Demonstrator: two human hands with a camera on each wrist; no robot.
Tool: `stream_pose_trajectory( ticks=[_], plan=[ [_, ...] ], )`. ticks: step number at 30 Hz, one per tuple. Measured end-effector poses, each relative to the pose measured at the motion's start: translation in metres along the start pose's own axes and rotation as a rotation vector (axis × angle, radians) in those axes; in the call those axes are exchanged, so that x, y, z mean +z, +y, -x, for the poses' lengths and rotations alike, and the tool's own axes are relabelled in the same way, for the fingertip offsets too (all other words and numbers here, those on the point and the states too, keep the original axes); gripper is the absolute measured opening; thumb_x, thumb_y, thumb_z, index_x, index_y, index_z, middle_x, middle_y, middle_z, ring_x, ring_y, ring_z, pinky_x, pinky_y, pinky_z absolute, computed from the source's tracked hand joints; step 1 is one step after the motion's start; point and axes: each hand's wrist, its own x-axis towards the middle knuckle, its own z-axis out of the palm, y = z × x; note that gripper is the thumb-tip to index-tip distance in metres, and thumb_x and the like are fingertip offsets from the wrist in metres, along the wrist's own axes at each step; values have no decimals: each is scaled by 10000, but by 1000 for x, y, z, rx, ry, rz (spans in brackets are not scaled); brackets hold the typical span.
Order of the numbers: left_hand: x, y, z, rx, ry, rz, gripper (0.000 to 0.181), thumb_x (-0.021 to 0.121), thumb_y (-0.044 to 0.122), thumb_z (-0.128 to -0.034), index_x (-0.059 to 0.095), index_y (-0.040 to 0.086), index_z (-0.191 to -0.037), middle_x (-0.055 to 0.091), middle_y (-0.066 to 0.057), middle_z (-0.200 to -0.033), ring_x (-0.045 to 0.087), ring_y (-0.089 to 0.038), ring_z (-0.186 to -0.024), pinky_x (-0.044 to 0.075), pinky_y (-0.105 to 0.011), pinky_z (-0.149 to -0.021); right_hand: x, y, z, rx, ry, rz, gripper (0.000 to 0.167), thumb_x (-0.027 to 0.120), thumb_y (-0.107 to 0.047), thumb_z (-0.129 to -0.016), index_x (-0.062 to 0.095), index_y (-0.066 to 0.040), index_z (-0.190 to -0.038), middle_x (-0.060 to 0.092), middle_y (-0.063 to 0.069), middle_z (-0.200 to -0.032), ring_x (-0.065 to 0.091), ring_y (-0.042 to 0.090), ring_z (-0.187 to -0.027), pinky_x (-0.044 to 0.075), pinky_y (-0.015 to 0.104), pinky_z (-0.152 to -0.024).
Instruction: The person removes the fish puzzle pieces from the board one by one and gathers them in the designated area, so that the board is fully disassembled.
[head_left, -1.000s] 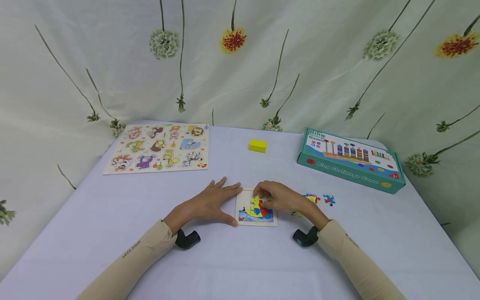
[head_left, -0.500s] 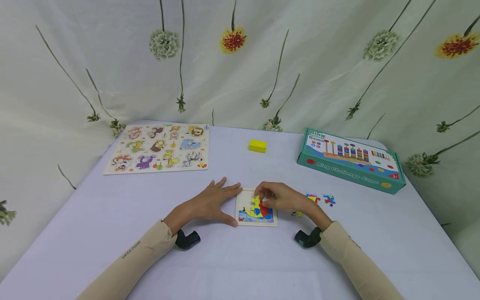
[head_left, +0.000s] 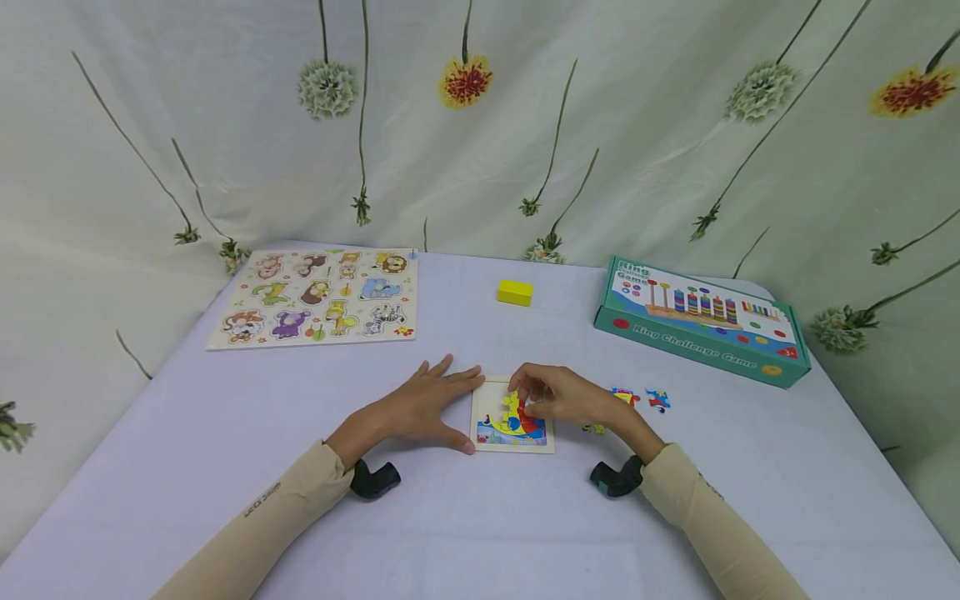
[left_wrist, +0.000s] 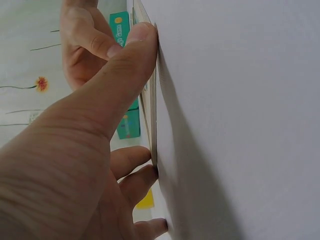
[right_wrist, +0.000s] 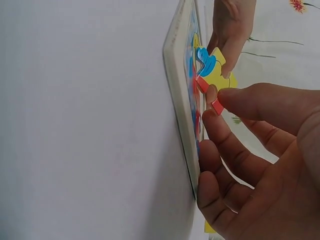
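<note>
A small wooden puzzle tray (head_left: 513,447) lies on the table, its lower part filled with blue, yellow and red pieces. My left hand (head_left: 426,406) is spread flat at its left side, thumb and a fingertip touching the edge; in the left wrist view the thumb rests against the tray's edge (left_wrist: 153,107). My right hand (head_left: 566,395) is over the tray's right part. In the right wrist view its thumb and finger pinch a yellow, red and blue puzzle piece (right_wrist: 216,79), tilted up from the tray. Loose pieces (head_left: 658,400) lie right of the tray, some partly hidden behind the right hand.
An animal puzzle board (head_left: 315,297) lies at the back left. A yellow block (head_left: 515,292) stands at the back middle, and a green ring game box (head_left: 701,321) at the back right. A flowered cloth (head_left: 480,150) hangs behind the table.
My right hand has shifted slightly to the right over the tray, still at the piece. My left hand has not visibly moved.
</note>
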Motion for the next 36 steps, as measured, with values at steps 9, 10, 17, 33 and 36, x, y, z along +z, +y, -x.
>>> stream_pose_trajectory(
  ticks=[9,10,17,33,36],
  plan=[
    [-2,2,2,4,2,2,996,769,591,-691,329,223,-1506,239,67,-1576,3,-310,-1479,-2,-536,-1175,1,-2,-1,-8,1,5,266,655,-40,-878,573,-96,-1125,574,95,-917,509,183,-861,436,212,-722],
    [-2,2,2,3,2,1,997,769,593,-690,329,223,-1506,238,68,-1576,2,-308,-1479,-3,-534,-1176,1,-1,-1,-10,1,5,265,654,-35,-878,572,-95,-1123,571,99,-914,508,181,-857,435,213,-720],
    [-1,1,2,-4,-1,-3,1004,765,604,-687,326,226,-1507,233,80,-1576,-5,-300,-1479,-14,-525,-1177,3,-1,-1,-21,-5,0,239,641,5,-881,586,-77,-1099,577,68,-894,519,173,-837,452,215,-722],
    [-1,0,2,16,5,5,1004,759,614,-687,333,217,-1504,234,71,-1577,0,-315,-1477,-9,-537,-1174,2,-1,0,-2,14,50,272,690,-54,-865,634,-55,-1131,594,41,-970,514,186,-888,453,221,-753],
    [-1,0,3,14,2,6,1003,760,611,-688,331,217,-1505,231,72,-1577,-1,-313,-1478,-10,-534,-1175,2,-2,0,14,17,75,266,697,-72,-864,649,-64,-1126,592,28,-979,516,175,-906,463,224,-778]
  ],
)
